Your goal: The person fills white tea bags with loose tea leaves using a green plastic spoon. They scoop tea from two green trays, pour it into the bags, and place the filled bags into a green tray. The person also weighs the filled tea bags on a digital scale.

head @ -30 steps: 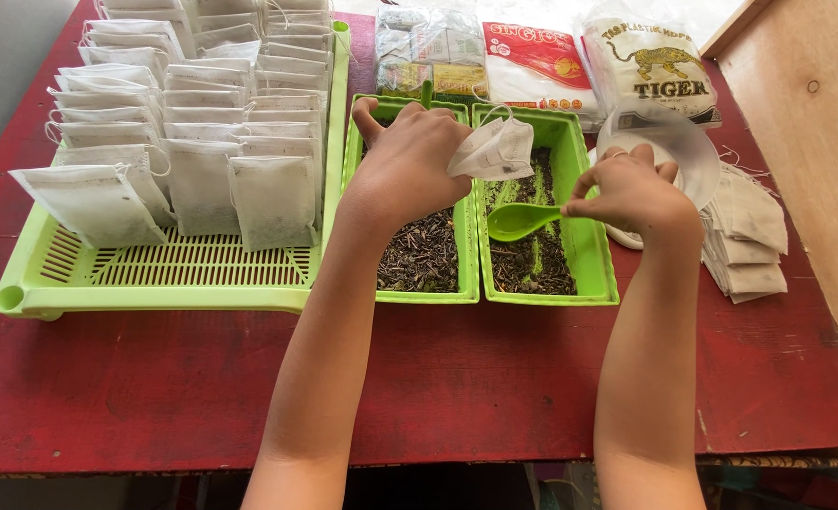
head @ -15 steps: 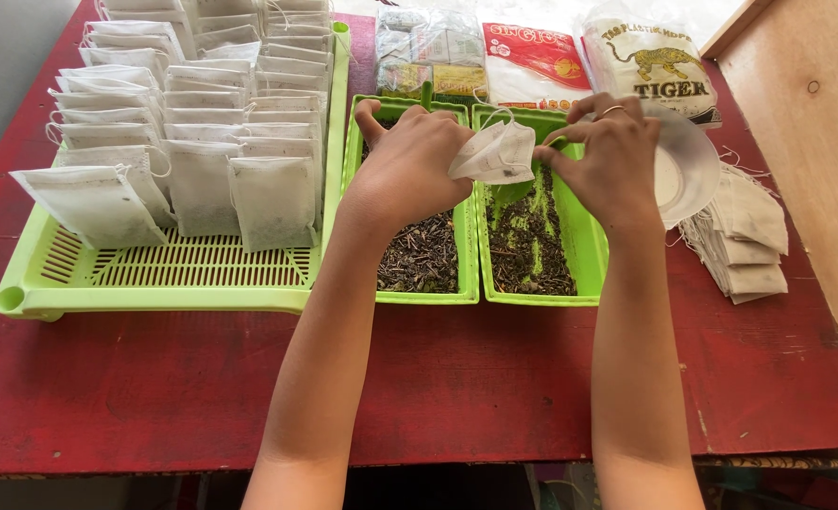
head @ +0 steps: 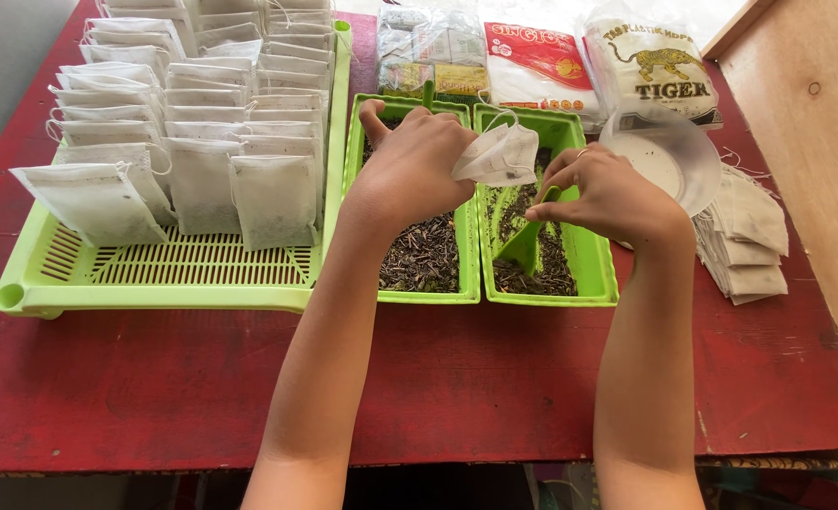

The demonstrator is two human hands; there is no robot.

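I am pinching a white filter bag [head: 499, 156] in my left grip [head: 414, 161] while my right grip [head: 608, 194] is clasping a green scoop [head: 524, 244], digging into the dried leaves [head: 541, 274] of the green tray [head: 596, 255] beneath it.

The bench [head: 154, 378] is a worn dark red. The slotted tray [head: 173, 274] and both small bins [head: 475, 293] are lime green, as is the scoop [head: 523, 247]. The filled bags [head: 202, 184] and the empty bag [head: 504, 156] are white; the loose tea [head: 423, 255] is dark brown.
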